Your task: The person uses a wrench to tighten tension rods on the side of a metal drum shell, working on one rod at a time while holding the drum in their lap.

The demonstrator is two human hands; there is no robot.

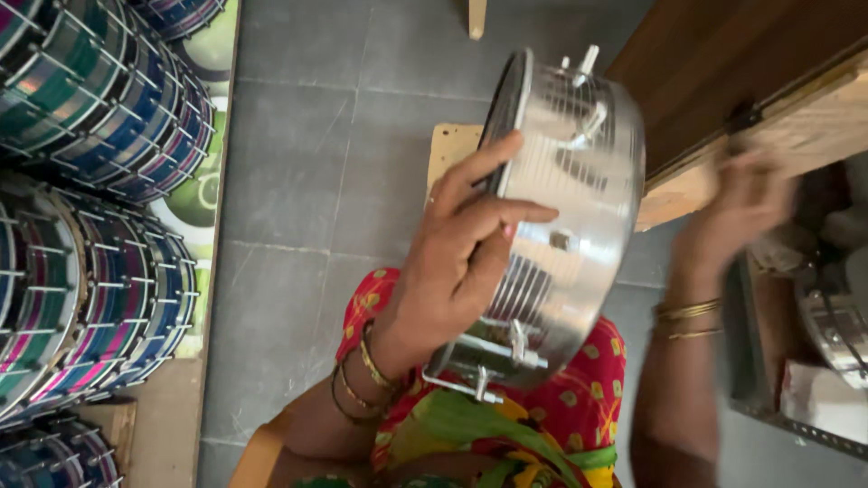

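Held up above the lap, tilted on its edge: a shiny metal drum shell (pixel 565 217), round and shallow, with tuning rods and small lugs around its wall. Gripped by the left hand (pixel 457 262), thumb over the dark rim, fingers spread flat on the polished side. Gold bangles (pixel 362 375) on that wrist. Probably light for its size, being thin sheet metal and hollow, but stiff; likely slippery on the smooth wall, so better taken at the rim or by the rods, where the fingers find an edge. Possibly easy to dent if dropped on the tiles.

Right hand (pixel 746 203) raised at the far side of the shell, near a wooden bench (pixel 805 117), blurred by motion; cannot tell whether open or closed, and nothing clearly seen in it. Thin bangles (pixel 689 318) on that wrist too.

Below the shell, red cloth with yellow dots and green folds (pixel 551 416) over the knees. Under everything, grey floor tiles (pixel 307 181). At the left, well apart, a stack of finished drums (pixel 99 181) with blue, green and pink bands and metal rods. At the right edge, another metal part (pixel 836 330) in shadow, not clear enough to name.
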